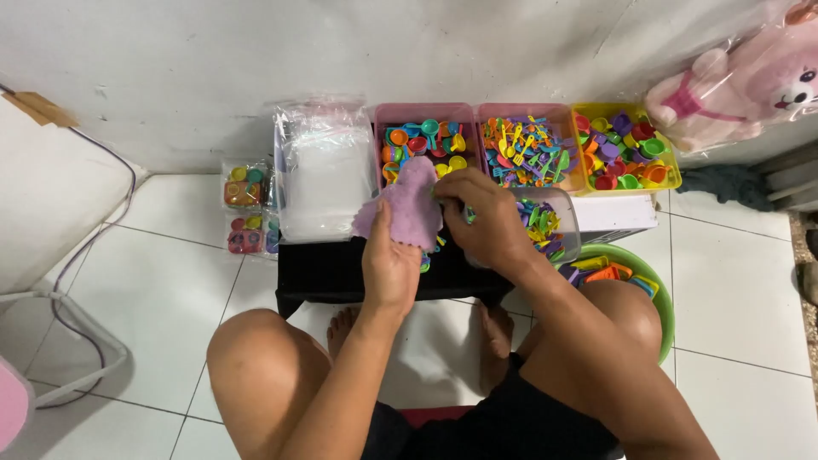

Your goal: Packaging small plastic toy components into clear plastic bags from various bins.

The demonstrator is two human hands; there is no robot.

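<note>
My left hand (389, 260) holds up a small purple cloth (410, 201) over a low black table (328, 271). My right hand (482, 218) is closed at the cloth's right edge, pinching small coloured toy pieces that I cannot make out. Just right of that hand stands a clear tub (550, 223) of mixed plastic toys. Behind the cloth sits a pink bin (426, 145) of toy cups and pans.
A second pink bin (528, 153) of toy cutlery and a yellow bin (626, 153) of toy dishes line the wall. A stack of clear bags (322, 175) lies left. Packed toy sets (247, 209) rest on the tiles, a green basin (660, 294) by my right knee, a wrapped pink plush (741, 85) far right.
</note>
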